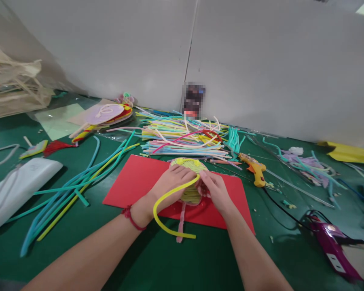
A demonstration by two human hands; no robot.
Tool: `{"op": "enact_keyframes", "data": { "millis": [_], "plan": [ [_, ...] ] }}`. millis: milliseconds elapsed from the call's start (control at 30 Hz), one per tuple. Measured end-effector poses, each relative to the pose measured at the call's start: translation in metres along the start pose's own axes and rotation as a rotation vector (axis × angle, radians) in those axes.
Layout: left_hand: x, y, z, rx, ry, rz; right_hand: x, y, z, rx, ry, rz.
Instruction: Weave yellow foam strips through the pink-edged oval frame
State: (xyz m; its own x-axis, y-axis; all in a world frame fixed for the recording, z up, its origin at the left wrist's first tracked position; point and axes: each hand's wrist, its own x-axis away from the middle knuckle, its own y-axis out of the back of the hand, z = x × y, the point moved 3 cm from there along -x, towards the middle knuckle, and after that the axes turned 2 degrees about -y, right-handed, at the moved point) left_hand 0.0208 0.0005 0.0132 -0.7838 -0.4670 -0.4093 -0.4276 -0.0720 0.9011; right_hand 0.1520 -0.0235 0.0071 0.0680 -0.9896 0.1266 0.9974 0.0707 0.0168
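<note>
Oval disc (191,198), yellow-green, ribbed, with raised yellow pieces at its top edge: it lies over a smooth red rectangular sheet (142,178) on a green tabletop (209,262). Flat pink stem (181,222) below it. Soft yellow strip (155,210), looped over the left wrist and back across the stem.

Left hand (172,182): fingers lightly bent and laid across the disc. Right hand (214,188): fingers drawn in at its right edge, beside the strip's upper end. I cannot tell how firmly either grips; the fingers' undersides are hidden.

Heap of slender pastel strips (182,141), fuzzy-looking, behind the sheet. Blue, teal and yellow strips (69,188), loose, at left. Lilac oval fan (104,114). Yellow glue gun (257,171).

Masked by blurred squares: a dark upright object (194,99). Cut off by the left border: white rounded plastic object (24,182), and a tan open framework (15,89), contents unclear.

Clear plastic at right, bag or sheet, with lilac and teal scraps (306,163) upon or inside it.
</note>
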Motion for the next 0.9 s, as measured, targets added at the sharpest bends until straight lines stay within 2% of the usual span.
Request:
{"op": "enact_keyframes", "data": {
  "millis": [100, 300, 533, 900],
  "plan": [
    [-0.0010, 0.0036, -0.0005, -0.067, -0.036, -0.020, 0.0001, 0.0009, -0.0002, 0.006, -0.003, 0.016],
    [0.0005, 0.0070, 0.0010, -0.111, 0.007, -0.139, 0.0015, 0.0023, 0.0020, 0.009, 0.016, -0.004],
    [-0.0009, 0.0052, 0.0015, -0.151, 0.011, -0.123, 0.0005, 0.0022, 0.0030, 0.020, 0.043, -0.040],
    [-0.0023, 0.0053, 0.0015, -0.156, 0.006, -0.096, -0.0005, 0.0029, 0.0002, 0.030, 0.034, -0.026]
  ]
}}
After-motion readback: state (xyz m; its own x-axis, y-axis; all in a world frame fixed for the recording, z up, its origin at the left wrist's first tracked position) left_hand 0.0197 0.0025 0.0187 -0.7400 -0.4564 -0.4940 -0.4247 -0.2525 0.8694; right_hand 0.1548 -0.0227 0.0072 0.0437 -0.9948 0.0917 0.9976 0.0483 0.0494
